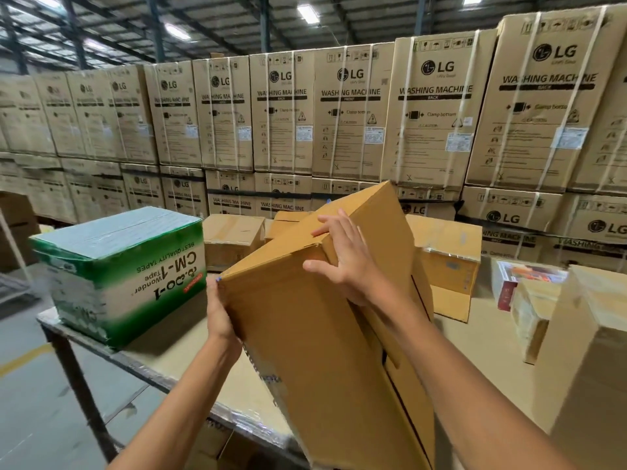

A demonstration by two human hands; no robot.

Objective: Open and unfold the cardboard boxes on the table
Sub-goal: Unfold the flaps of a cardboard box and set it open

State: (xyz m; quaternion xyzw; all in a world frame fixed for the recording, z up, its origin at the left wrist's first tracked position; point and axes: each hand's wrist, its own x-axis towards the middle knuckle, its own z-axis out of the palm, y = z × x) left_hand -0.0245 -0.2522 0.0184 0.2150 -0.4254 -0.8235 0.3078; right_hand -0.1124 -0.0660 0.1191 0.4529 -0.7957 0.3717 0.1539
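While the plain cardboard box (305,334) leans tilted above the table (169,361), its upper end raised and its lower end down at the table's near edge, both hands are on it. The left hand (220,317) grips the box's left corner edge, thumb on the near face and fingers curled out of sight behind it. The right hand (342,256) lies spread over the box's top corner, thumb on the near face and fingers nearly straight across the top edge, clasping nothing. Left of the box a green tape carton (129,266) printed "CM-1" sits upside down on the table. Behind the box stand smaller brown cartons (234,239), and to its right a tall brown carton (590,351). Far behind the box rise stacked LG washing machine cartons (349,110).
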